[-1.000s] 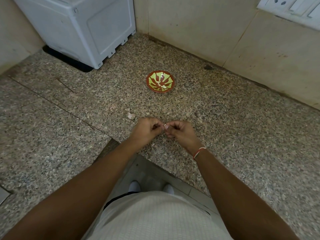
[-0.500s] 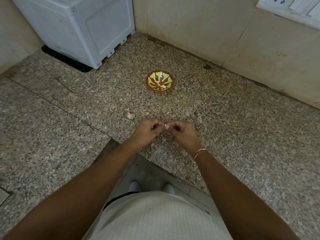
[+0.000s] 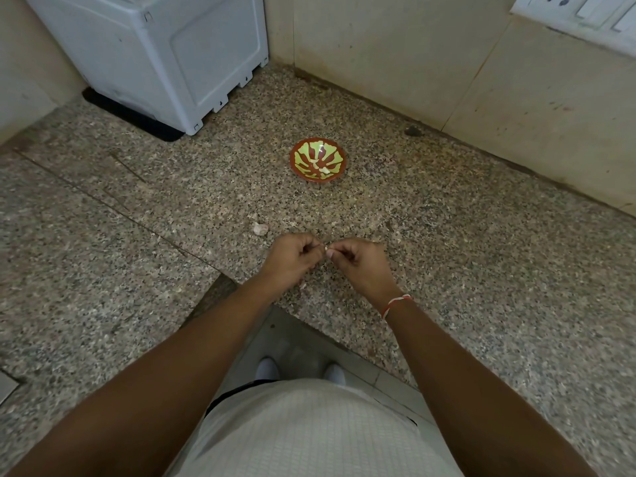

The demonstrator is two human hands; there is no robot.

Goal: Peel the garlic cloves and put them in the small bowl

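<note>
Pale garlic clove [image 3: 325, 249] pinched between left hand [image 3: 292, 261] and right hand [image 3: 358, 261], near the small bowl [image 3: 317, 159]; both grips should peel gently

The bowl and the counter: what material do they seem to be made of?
Bowl: probably glazed ceramic, as the red-brown and green pattern shows a glossy highlight. Counter: likely polished granite or similar stone, as it is finely speckled grey, black and beige, with a seam between slabs.
</note>
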